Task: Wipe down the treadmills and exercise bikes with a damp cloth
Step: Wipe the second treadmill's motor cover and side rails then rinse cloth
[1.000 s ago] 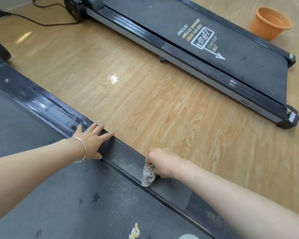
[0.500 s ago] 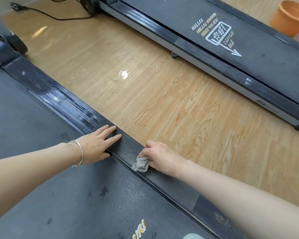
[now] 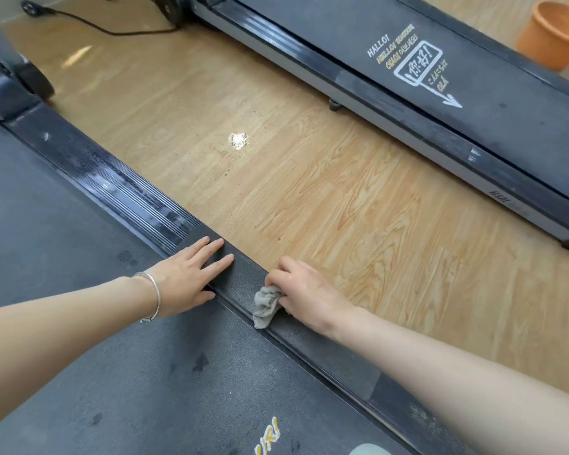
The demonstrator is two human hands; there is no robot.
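Across the bottom and left of the frame, dark grey belt of the near treadmill (image 3: 112, 372), yellow lettering cut off at the lower edge; along its right border, black side rail (image 3: 312, 346) running diagonally from lower right to upper left; at lower centre, left hand (image 3: 188, 277) laid flat, palm down, fingers straight and slightly apart, heel on the belt and fingertips on the rail, silver bangle (image 3: 152, 298) on the wrist; just right of it, right hand (image 3: 304, 290) with fingers curled round a crumpled grey cloth (image 3: 265, 305), pressing it onto the same rail, the 2 hands near but apart; further up the rail, ribbed strip (image 3: 128, 195) with pale smears; beyond the rail, wood-pattern floor (image 3: 358, 224) with 1 bright patch (image 3: 239, 141) near centre; in the upper right, 2nd treadmill (image 3: 506, 103) with white and yellow print on its belt; at the far upper right corner, orange pot (image 3: 554, 34); at the upper left, black cable (image 3: 105, 27) on the floor.
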